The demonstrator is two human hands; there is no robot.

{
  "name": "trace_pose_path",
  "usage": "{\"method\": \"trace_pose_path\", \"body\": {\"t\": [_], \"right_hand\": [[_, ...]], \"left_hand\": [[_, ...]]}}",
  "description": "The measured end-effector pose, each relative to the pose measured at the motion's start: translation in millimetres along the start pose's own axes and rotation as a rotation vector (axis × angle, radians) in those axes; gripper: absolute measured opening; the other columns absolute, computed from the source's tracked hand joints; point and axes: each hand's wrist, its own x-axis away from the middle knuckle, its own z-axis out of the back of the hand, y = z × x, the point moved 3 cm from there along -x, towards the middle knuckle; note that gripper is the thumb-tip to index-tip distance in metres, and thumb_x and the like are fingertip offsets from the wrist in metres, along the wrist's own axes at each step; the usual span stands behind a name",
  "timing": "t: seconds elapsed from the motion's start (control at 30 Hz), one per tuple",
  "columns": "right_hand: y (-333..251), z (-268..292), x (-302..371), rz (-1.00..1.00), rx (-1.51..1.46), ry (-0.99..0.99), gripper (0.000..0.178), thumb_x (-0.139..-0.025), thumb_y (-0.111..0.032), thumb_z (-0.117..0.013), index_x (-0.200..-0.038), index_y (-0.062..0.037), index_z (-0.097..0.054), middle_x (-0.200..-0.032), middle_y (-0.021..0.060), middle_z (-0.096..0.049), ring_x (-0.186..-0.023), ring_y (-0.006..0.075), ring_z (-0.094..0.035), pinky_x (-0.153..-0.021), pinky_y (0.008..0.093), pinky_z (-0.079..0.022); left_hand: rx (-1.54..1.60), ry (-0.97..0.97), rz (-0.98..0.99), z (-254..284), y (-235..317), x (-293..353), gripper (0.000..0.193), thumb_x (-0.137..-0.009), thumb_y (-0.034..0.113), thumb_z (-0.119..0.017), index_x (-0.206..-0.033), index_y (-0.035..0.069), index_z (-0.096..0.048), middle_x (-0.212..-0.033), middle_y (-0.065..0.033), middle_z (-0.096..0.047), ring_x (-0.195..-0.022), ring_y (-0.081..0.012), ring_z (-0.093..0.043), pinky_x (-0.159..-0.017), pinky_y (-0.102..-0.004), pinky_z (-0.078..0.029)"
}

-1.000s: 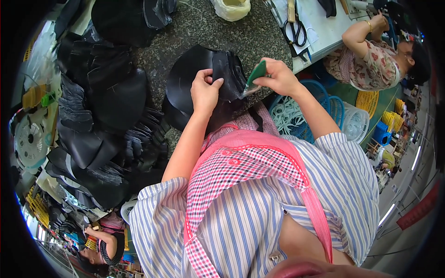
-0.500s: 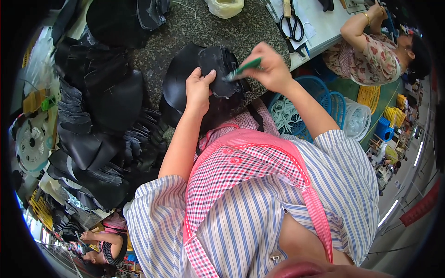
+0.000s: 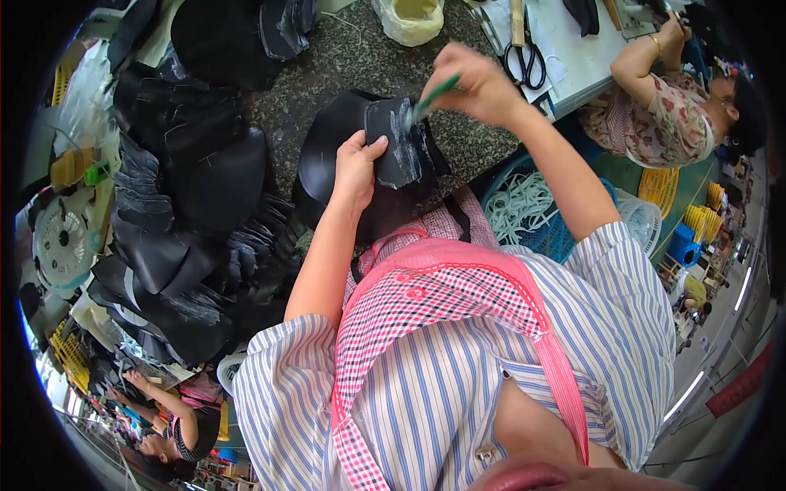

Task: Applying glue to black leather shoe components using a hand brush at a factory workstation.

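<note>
A small black leather-like piece [image 3: 391, 135] lies uppermost on several dark pieces at the counter's near side. Whitish smears run along its right part. My left hand [image 3: 358, 169] grips its left edge, thumb on top and fingers mostly hidden beneath. In my right hand [image 3: 476, 88] is a green-handled brush [image 3: 440, 96], its tip at the upper right of the smeared area. This hand is slightly blurred, its fingers closed round the handle. A larger smooth black piece [image 3: 321, 159] shows under and left of the small one.
Black cut pieces [image 3: 209, 176] are heaped at left on the speckled counter [image 3: 327, 65]. A plastic-wrapped pot [image 3: 408, 23] stands at the back. Black scissors [image 3: 525, 65] lie on the white table at right. Below it, a blue basket [image 3: 495, 196] holds pale strips. Co-workers sit on both sides.
My right hand has moved up and slightly left with the brush. Whitish smears now cover more of the small black piece. The whole view has shifted a little.
</note>
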Motion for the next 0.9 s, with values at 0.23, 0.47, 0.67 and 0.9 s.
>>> {"method": "trace_pose_path", "body": {"t": [0.23,0.47,0.67,0.9], "right_hand": [[18,10,-7,-0.047,0.005,0.132,0.013,-0.063,-0.006,-0.064,-0.074,-0.0086,-0.060,-0.072,0.0031,-0.046,-0.071,0.0170,-0.048,-0.061,0.0267,-0.039],[52,43,-2,-0.127,0.329,0.526,0.013,-0.062,-0.012,-0.065,-0.075,-0.0113,-0.063,-0.065,0.0047,-0.054,-0.064,0.0190,-0.050,-0.053,0.0279,-0.041],[64,37,-21,-0.179,0.404,0.691,0.015,-0.061,-0.009,-0.064,-0.076,-0.0137,-0.064,-0.063,0.0028,-0.053,-0.062,0.0175,-0.048,-0.053,0.0274,-0.040],[66,49,-17,-0.252,-0.012,0.785,0.013,-0.065,-0.009,-0.066,-0.077,-0.0062,-0.062,-0.074,0.0052,-0.051,-0.067,0.0151,-0.050,-0.057,0.0253,-0.040]], "left_hand": [[-0.048,0.012,0.003,1,0,-5,0.011,-0.076,0.001,-0.049,-0.088,-0.001,-0.049,-0.075,-0.0040,-0.054,-0.065,-0.0102,-0.053,-0.058,-0.0217,-0.043],[-0.186,-0.067,-0.189,-8,82,31,0.013,-0.075,0.001,-0.049,-0.087,0.001,-0.051,-0.078,-0.0024,-0.055,-0.067,-0.0072,-0.051,-0.062,-0.0202,-0.041],[-0.426,0.291,-0.824,5,222,89,0.019,-0.072,0.002,-0.053,-0.089,-0.003,-0.054,-0.083,-0.0026,-0.056,-0.073,-0.0076,-0.050,-0.069,-0.0187,-0.038],[-1.180,0.775,-1.243,-29,241,48,0.017,-0.074,0.014,-0.049,-0.086,0.004,-0.054,-0.063,-0.0175,-0.054,-0.055,-0.0284,-0.055,-0.053,-0.0329,-0.043]]}}
